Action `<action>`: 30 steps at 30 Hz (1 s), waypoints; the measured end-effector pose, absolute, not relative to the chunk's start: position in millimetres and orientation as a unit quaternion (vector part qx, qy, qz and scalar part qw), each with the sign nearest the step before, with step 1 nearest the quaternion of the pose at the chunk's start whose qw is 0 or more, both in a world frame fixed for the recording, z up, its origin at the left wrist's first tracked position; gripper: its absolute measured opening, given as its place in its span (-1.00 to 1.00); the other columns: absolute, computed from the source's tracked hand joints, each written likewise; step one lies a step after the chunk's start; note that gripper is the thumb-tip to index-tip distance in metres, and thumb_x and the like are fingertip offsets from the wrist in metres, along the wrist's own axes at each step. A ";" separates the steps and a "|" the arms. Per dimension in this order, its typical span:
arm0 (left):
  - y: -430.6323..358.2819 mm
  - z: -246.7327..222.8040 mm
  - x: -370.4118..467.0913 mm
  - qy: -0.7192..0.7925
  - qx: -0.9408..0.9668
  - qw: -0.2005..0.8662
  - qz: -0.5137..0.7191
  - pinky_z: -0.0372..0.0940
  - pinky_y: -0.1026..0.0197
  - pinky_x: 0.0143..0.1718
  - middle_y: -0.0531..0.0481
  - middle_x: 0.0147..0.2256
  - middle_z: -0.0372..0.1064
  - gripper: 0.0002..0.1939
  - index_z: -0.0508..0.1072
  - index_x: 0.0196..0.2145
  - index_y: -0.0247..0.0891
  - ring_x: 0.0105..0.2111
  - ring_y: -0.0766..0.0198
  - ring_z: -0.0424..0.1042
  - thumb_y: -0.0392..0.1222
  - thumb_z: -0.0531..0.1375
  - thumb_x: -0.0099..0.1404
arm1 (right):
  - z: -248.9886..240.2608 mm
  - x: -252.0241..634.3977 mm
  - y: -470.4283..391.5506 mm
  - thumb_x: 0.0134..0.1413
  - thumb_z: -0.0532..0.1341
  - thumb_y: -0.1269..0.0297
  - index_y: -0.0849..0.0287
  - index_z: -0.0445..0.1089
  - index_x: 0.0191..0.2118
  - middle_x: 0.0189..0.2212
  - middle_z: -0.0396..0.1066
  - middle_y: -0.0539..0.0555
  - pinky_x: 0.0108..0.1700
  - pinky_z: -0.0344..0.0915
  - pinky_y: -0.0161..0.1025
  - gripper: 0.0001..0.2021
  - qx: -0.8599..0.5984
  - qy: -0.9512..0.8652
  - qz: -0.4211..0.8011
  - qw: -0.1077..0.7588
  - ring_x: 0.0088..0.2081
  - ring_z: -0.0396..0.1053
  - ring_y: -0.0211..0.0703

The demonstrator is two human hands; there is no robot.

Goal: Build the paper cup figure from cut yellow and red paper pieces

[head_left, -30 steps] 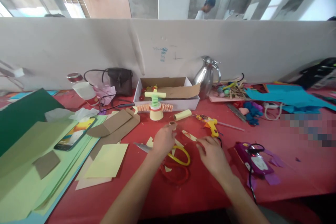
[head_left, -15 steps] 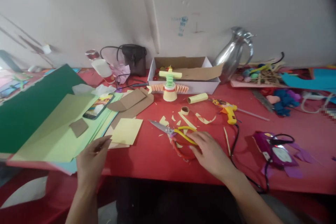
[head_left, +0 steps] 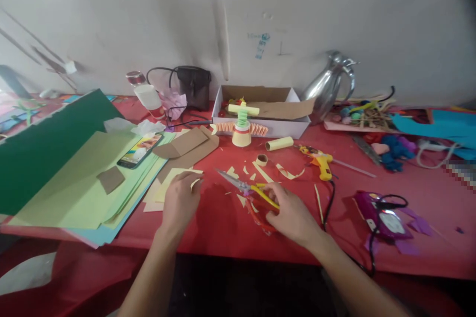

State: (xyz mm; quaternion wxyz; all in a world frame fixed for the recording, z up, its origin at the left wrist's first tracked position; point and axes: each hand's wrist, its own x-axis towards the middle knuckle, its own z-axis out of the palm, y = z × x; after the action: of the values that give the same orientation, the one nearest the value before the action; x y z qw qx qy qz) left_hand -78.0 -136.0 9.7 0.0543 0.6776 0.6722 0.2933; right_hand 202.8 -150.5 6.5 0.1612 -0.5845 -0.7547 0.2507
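My right hand [head_left: 292,213] is closed around the handles of the scissors [head_left: 243,187], one yellow and one red. The blades point up and left, lying low over the red table. My left hand [head_left: 182,198] reaches over a square of pale yellow paper [head_left: 163,185], its fingers pinched at the right edge; they partly hide that edge. Yellow paper scraps [head_left: 263,171] lie just beyond the scissors, along with a small rolled paper ring [head_left: 262,160]. Farther back stands a paper figure [head_left: 242,131] with a cone-shaped base, pleated orange arms and a green pleated neck.
A yellow glue gun [head_left: 322,161] with a black cord lies at right, near a purple box-like device [head_left: 383,215]. Stacked coloured sheets [head_left: 74,188] carry a phone [head_left: 139,151] at left. Behind are a white box [head_left: 260,129] and a metal jug [head_left: 329,86].
My left hand has moved right, from the left side of the yellow paper to over its right edge. My right hand stays at the scissors. The view has shifted slightly.
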 end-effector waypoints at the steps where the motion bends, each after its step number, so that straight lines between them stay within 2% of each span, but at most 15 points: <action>1: -127.3 9.2 -69.8 0.676 0.678 0.061 0.282 0.29 0.12 -0.06 -0.11 -0.20 0.54 -0.76 0.58 -0.24 -0.24 -0.15 0.09 0.46 -0.26 0.09 0.30 | 7.0 205.5 -152.4 -0.12 0.16 0.47 0.09 0.24 0.02 -0.11 0.45 0.10 -0.09 0.33 -0.17 -0.51 -0.596 -0.741 0.254 0.176 -0.10 0.44 -0.03; 4: -102.2 3.6 -40.8 0.678 0.699 0.100 0.205 0.30 0.12 -0.10 -0.14 -0.22 0.51 -0.79 0.57 -0.24 -0.26 -0.18 0.09 0.46 -0.23 0.13 0.30 | 6.0 213.9 -156.5 -0.07 0.16 0.42 0.07 0.24 0.02 -0.08 0.44 0.10 -0.08 0.34 -0.15 -0.55 -0.620 -0.718 0.241 0.204 -0.10 0.45 -0.03; 7: -84.7 -3.3 -15.4 0.692 0.702 0.067 0.153 0.26 0.05 -0.05 -0.24 -0.20 0.47 -0.77 0.54 -0.23 -0.33 -0.10 0.00 0.41 -0.14 0.16 0.30 | 2.6 219.6 -155.9 -0.06 0.14 0.43 0.09 0.25 0.05 -0.07 0.43 0.12 -0.06 0.33 -0.10 -0.53 -0.637 -0.717 0.207 0.194 -0.09 0.45 0.03; 9: -78.9 -6.7 -7.8 0.699 0.698 0.061 0.140 0.25 0.04 -0.04 -0.25 -0.18 0.44 -0.83 0.52 -0.27 -0.33 -0.09 -0.02 0.39 -0.18 0.22 0.25 | -0.5 221.8 -153.2 -0.06 0.12 0.45 0.11 0.27 0.05 -0.09 0.44 0.14 -0.06 0.34 -0.07 -0.53 -0.640 -0.724 0.186 0.178 -0.09 0.45 0.06; 12: -76.9 -8.5 -9.9 0.699 0.691 0.103 0.154 0.25 0.11 -0.10 -0.18 -0.20 0.44 -0.96 0.47 -0.34 -0.29 -0.16 0.07 0.42 -0.28 0.22 0.23 | -6.0 224.1 -148.0 -0.03 0.10 0.49 0.12 0.29 0.06 -0.07 0.42 0.16 -0.03 0.34 -0.05 -0.53 -0.629 -0.735 0.181 0.175 -0.06 0.43 0.06; 15: -78.7 -6.2 -16.3 0.711 0.671 0.140 0.157 0.24 0.17 -0.25 -0.12 -0.29 0.47 -0.85 0.43 -0.18 -0.30 -0.27 0.14 0.45 -0.35 0.16 0.26 | -10.2 226.0 -144.1 0.00 0.07 0.53 0.14 0.28 0.10 0.05 0.36 0.18 0.10 0.29 -0.04 -0.51 -0.593 -0.759 0.194 0.187 0.06 0.36 0.03; 17: -80.2 -4.5 -19.1 0.717 0.665 0.153 0.144 0.23 0.18 -0.29 -0.11 -0.32 0.48 -0.82 0.41 -0.15 -0.29 -0.29 0.13 0.45 -0.35 0.14 0.27 | -10.8 227.3 -143.1 0.04 0.05 0.55 0.14 0.28 0.12 0.07 0.33 0.18 0.14 0.27 -0.04 -0.51 -0.566 -0.778 0.204 0.182 0.11 0.31 0.02; 21: -82.4 -6.2 -25.1 0.690 0.696 0.132 0.145 0.22 0.18 -0.19 -0.12 -0.27 0.46 -0.90 0.43 -0.39 -0.24 -0.21 0.13 0.43 -0.37 0.15 0.25 | -6.6 229.5 -144.6 0.09 0.07 0.54 0.10 0.37 0.04 0.00 0.34 0.17 0.13 0.29 -0.04 -0.58 -0.540 -0.798 0.218 0.157 0.07 0.33 0.01; 25: -82.1 -11.7 -35.0 0.700 0.694 0.076 0.152 0.22 0.11 -0.11 -0.16 -0.22 0.44 -0.93 0.44 -0.29 -0.26 -0.17 0.07 0.41 -0.31 0.20 0.22 | 1.3 231.3 -146.5 0.13 0.11 0.50 0.10 0.39 0.04 -0.01 0.33 0.16 0.13 0.30 -0.05 -0.63 -0.542 -0.797 0.197 0.182 0.05 0.33 0.00; 27: -80.6 -12.6 -39.5 0.695 0.699 0.090 0.142 0.21 0.12 -0.13 -0.14 -0.27 0.44 -0.98 0.42 -0.36 -0.24 -0.19 0.07 0.40 -0.29 0.21 0.20 | 5.0 236.4 -143.2 0.19 0.10 0.43 0.10 0.39 0.04 -0.02 0.33 0.16 0.11 0.31 -0.05 -0.68 -0.548 -0.793 0.168 0.206 0.04 0.33 0.00; 30: -76.8 -10.6 -42.6 0.691 0.695 0.138 0.140 0.19 0.16 -0.26 -0.05 -0.40 0.43 -0.89 0.35 -0.49 -0.20 -0.31 0.14 0.40 -0.30 0.19 0.19 | 8.3 255.1 -127.4 0.25 0.07 0.36 0.16 0.41 -0.02 -0.07 0.38 0.19 0.08 0.30 -0.03 -0.74 -0.594 -0.764 0.100 0.230 0.01 0.35 0.03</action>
State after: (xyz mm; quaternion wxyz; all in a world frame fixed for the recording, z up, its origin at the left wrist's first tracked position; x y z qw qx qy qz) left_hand -42.6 -76.8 -10.6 0.1380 0.6951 0.6914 0.1403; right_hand 255.1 -127.4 8.3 0.2296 -0.5941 -0.7644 0.0995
